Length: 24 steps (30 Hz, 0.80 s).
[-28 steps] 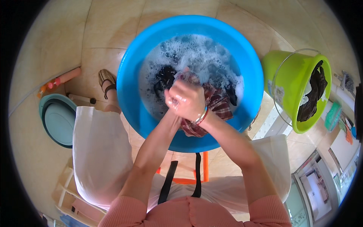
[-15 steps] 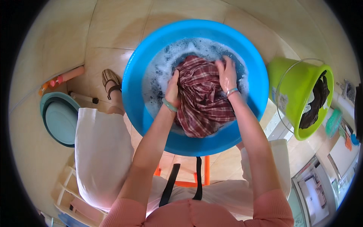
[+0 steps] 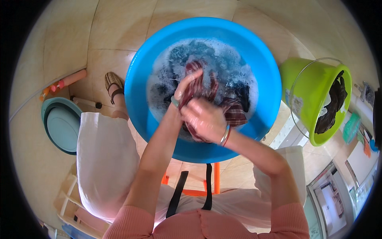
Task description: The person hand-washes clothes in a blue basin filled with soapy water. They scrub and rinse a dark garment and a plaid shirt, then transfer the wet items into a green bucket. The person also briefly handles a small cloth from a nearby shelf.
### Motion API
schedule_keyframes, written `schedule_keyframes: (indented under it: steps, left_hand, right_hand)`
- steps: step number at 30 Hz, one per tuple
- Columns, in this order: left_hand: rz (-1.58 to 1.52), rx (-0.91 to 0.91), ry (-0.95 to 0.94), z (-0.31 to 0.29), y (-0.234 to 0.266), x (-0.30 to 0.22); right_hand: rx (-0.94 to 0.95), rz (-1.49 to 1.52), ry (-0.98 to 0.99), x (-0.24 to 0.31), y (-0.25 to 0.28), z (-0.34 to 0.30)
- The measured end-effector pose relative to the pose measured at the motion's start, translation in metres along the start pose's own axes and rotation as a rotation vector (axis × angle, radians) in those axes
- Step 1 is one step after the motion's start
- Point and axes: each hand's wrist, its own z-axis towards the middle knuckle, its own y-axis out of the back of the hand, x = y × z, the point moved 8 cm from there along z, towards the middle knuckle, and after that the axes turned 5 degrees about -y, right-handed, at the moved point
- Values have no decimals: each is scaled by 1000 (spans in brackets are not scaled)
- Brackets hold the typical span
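A blue basin (image 3: 264, 99) holds foamy water. In it, a dark red plaid cloth (image 3: 234, 112) lies bunched and partly under the suds; its garment kind is not clear. My left hand (image 3: 185, 87) grips the cloth on its left side, index finger stretched toward the far side. Close against that wrist, my right hand (image 3: 205, 118) is curled over a fold of the cloth, its fingers partly blurred by motion. Wet folds show below and between the hands. Darker patches, perhaps more fabric, show through the water at the right.
A lime-green bucket (image 3: 296, 79) with dark cloth (image 3: 332, 105) inside leans at the right. Teal basins (image 3: 63, 125) stand at the left, near a pink roll-shaped thing (image 3: 75, 77). An orange stool (image 3: 217, 179) shows below the blue basin, between my knees.
My right hand has crossed from the cloth's right side to beside my left wrist. The cloth has sunk and spread lower in the water, and the foam is stirred up.
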Motion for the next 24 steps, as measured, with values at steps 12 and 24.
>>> schedule_keyframes:
  steps: [12, 24]
  left_hand:
    - [-375, 70, 3, -45, -21, 45]
    - [504, -489, 22, -91, -27, -27]
  right_hand:
    - [-450, 12, -14, 23, 43, 21]
    - [-200, 1113, -1020, -155, 34, -70]
